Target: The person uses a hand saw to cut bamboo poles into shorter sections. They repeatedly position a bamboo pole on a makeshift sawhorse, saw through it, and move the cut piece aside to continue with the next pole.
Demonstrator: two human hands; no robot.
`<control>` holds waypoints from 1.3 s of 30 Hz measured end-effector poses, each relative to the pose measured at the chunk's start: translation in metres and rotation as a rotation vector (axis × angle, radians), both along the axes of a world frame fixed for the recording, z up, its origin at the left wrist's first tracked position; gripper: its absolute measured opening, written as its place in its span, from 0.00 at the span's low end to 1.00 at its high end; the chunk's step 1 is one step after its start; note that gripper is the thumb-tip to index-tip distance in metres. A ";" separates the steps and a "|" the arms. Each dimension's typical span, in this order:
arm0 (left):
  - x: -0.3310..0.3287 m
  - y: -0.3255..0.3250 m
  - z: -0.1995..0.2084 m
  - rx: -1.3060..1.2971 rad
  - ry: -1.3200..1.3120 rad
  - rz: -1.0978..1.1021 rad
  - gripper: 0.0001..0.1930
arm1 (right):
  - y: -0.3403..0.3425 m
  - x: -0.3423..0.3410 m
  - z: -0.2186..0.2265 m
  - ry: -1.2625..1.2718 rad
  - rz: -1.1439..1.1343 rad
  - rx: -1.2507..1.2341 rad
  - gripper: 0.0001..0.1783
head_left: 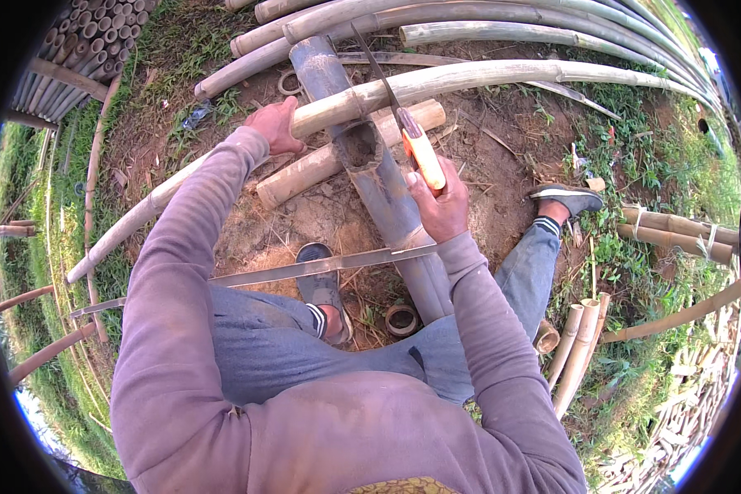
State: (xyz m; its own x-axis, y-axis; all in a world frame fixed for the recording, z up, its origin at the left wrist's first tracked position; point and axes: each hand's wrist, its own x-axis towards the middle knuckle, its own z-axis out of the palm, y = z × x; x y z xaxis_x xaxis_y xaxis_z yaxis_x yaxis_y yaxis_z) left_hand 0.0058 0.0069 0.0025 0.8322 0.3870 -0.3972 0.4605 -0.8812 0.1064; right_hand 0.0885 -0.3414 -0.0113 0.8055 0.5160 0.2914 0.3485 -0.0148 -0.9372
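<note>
My left hand [277,125] grips a long pale bamboo pole [453,76] that runs across in front of me. The pole lies over a thick grey pipe-like post [393,193] with a hollow cut in its top. In my right hand [442,206] is a hand saw [421,150] with an orange and white handle. Its dark, narrow blade points away from me and crosses the pole to the right of my left hand. Whether the teeth have entered the bamboo cannot be made out.
A short bamboo piece [300,177] lies under the pole, across the post. Nearer me, a flat split strip [329,265] crosses the post. More long poles [502,33] lie at the far side. Short upright bamboo lengths [583,342] stand at right; cut tubes [99,33] are stacked far left.
</note>
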 end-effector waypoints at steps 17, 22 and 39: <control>-0.020 -0.031 -0.025 0.127 -0.149 0.049 0.31 | -0.053 -0.035 0.039 -0.050 -0.115 -0.298 0.09; -0.011 -0.043 -0.006 0.136 -0.083 0.049 0.31 | 0.022 0.010 0.031 -0.015 -0.177 -0.207 0.11; -0.013 -0.032 -0.009 0.158 -0.113 0.066 0.31 | -0.031 -0.034 0.029 0.009 -0.169 -0.246 0.08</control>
State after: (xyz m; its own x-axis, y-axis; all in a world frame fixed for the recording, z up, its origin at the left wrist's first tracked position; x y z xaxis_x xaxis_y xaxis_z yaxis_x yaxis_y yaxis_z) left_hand -0.0074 -0.0255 -0.0070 0.8387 0.4922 -0.2332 0.5109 -0.8593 0.0236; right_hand 0.0548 -0.3726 0.0173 0.8881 0.4285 0.1662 0.3130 -0.2991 -0.9014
